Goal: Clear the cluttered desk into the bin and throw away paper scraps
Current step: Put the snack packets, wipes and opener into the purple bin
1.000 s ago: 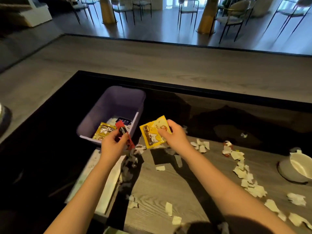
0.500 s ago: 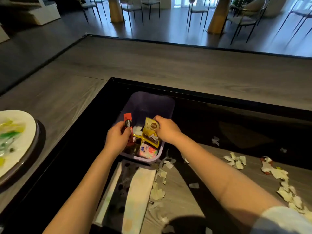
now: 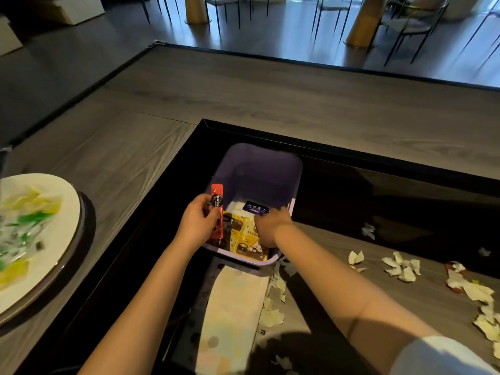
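Two hands meet at the purple bin [image 3: 257, 171], and we take them grip first. Our left hand [image 3: 196, 226] pinches the red coffee stick [image 3: 217, 201] between thumb and curled fingers. It holds the stick nearly upright over the bin's near-left corner, with the lower end dipping inside the rim. Our right hand [image 3: 270, 228] is down inside the bin, fingers bent onto the yellow snack packet [image 3: 243, 239]. We cannot tell whether they still pinch it or have let go, since the fingertips are hidden against the foil.

What has changed is plain. A second ago both items were held over the desk, short of the bin. Half a second ago the yellow packet hung above the opening. Now it lies flat on the bin's floor, on the near side of a white wipes pack with a blue label [image 3: 255, 208]. We judge that packet as good as delivered, and the stick the next to drop.

Outward from the bin, a pale patterned sheet [image 3: 232, 315] lies just on its near side. Torn paper scraps [image 3: 400, 269] trail across the desk [image 3: 338, 247] to the bin's right, and more sit beside its near-right corner. A plate [image 3: 67, 239] of green and yellow wrappers stands well to the bin's left. The scraps, which we reckon the larger part of the job, are not yet cleared.
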### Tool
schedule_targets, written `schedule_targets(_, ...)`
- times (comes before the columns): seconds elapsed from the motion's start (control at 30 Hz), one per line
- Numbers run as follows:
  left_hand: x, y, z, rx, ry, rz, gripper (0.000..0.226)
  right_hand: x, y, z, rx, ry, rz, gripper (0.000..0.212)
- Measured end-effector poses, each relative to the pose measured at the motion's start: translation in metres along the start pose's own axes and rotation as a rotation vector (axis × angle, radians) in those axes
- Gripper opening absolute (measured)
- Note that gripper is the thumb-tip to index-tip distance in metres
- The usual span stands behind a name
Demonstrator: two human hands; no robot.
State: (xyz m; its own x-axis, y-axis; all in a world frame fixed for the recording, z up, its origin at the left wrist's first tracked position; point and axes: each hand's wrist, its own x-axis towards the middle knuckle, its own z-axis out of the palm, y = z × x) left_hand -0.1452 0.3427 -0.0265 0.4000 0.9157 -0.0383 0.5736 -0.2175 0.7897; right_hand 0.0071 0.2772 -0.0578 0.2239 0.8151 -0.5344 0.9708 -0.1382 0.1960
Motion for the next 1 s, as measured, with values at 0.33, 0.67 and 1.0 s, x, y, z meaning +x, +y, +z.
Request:
schedule_targets(0.33,0.021,0.004,0.02,0.296,-0.209,-0.005,0.028,-0.009,0.003,0.002,0.068,0.172,-0.09,0.034)
schedule_targets(0.67,0.037,-0.015,0.042,0.69,-0.531,-0.069,0.023,-0.047,0.023,0.017,0.36,0.462,-0.135,0.034)
schedule_targets(1.0,0.002,0.023,0.047,0.861,-0.246,0.208,0.026,-0.091,0.048,0.044,0.624,0.712,-0.033,0.033)
